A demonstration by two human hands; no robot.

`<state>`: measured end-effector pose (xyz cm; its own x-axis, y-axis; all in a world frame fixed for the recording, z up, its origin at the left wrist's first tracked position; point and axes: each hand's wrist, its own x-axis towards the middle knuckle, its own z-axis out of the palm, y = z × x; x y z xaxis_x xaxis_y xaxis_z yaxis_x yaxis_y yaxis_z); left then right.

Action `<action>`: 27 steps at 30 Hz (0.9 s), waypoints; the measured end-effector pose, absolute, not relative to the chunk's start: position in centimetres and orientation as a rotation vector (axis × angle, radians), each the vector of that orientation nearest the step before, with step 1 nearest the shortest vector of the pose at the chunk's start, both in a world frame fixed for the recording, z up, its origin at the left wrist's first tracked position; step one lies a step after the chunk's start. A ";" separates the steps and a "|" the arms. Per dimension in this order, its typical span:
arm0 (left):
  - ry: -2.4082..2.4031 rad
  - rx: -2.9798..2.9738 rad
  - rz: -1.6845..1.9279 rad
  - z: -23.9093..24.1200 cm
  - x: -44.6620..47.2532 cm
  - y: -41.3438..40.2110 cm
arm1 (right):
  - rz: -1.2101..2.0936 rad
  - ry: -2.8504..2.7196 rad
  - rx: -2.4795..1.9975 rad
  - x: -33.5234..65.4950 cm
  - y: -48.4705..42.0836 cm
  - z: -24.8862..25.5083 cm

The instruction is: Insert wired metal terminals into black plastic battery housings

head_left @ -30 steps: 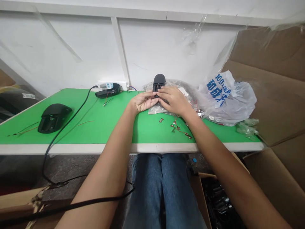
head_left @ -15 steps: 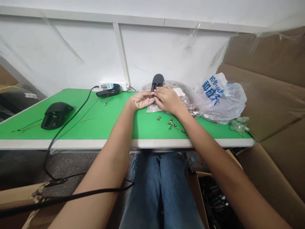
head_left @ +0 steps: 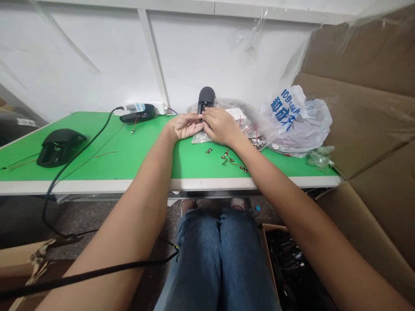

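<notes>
A black plastic housing, rounded at the top with an open compartment, stands tilted up at the back middle of the green table. My left hand grips its lower left edge, palm turned up and fingers curled. From the right, my right hand presses its bent fingers onto the compartment's lower part; whatever small piece may lie under them is hidden. Beneath the hands lies a clear plastic bag with red wires and metal pieces. Small metal contacts, some on red wire, are scattered nearer to me.
Another black housing lies at the left, and a third beside a white power strip. A black cable crosses the left side. At the right are a white plastic bag and a tall cardboard sheet.
The camera view has shifted, so the table appears higher and slightly further left. Both hands stay on the black housing with nearly the same hold.
</notes>
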<state>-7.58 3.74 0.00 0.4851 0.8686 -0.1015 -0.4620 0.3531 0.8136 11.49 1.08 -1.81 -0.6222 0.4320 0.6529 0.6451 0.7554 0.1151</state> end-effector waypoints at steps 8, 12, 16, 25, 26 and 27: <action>0.583 0.848 0.949 0.0 -7.5 3.8 | -0.541 -2.356 -0.797 11.0 1.2 -2.2; 0.578 0.886 0.956 -0.2 -7.6 4.1 | -0.568 -2.354 -0.772 11.1 1.5 -2.5; 0.561 0.927 0.950 -0.5 -7.7 4.3 | -0.568 -2.348 -0.740 11.3 1.9 -2.9; 0.553 0.899 1.013 -0.5 -7.7 3.9 | -0.687 -2.297 -0.833 10.8 0.5 -2.6; 0.561 0.892 1.017 -0.5 -7.7 3.7 | -0.699 -2.287 -0.851 10.8 0.3 -2.5; 0.571 0.887 1.020 -0.4 -7.7 3.6 | -0.710 -2.277 -0.870 10.7 0.1 -2.4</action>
<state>-7.72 3.61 -0.42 0.4305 0.9025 -0.0104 -0.4803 0.2388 0.8440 10.71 0.14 -2.44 -0.6098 0.4022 0.6829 0.7191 0.6430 0.2635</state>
